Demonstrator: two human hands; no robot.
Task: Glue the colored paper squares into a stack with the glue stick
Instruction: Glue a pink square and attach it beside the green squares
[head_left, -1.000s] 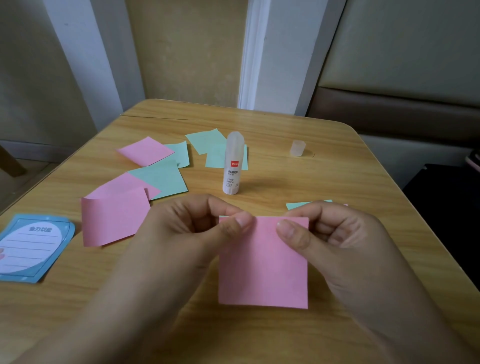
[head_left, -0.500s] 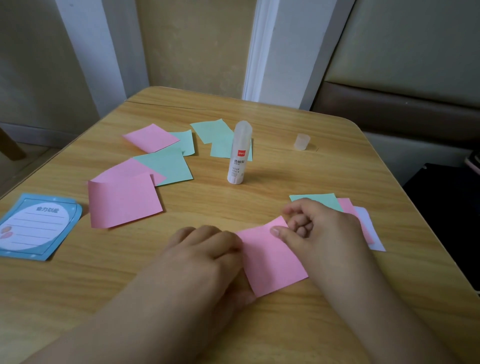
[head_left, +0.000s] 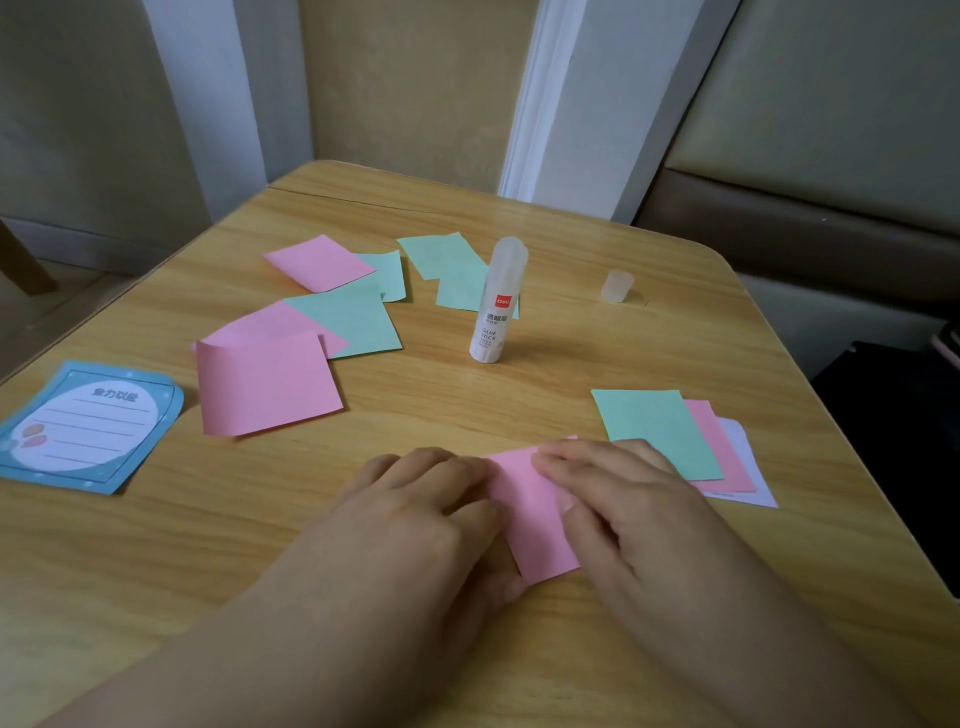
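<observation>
here both hands, the left hand (head_left: 426, 499) and the right hand (head_left: 623, 499), press flat with straight fingers on a pink square paper (head_left: 535, 514) on the wooden table (head_left: 571, 364), grasping nothing.

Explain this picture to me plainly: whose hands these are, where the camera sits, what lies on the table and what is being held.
No machine here: a person wears a camera on the head, looking down at their own hands. The left hand and right hand press a pink paper square flat on the wooden table; neither grips it. A glue stick stands upright, its cap apart. Loose pink and green squares lie at left, a small green-topped stack at right, a blue note card at far left.
</observation>
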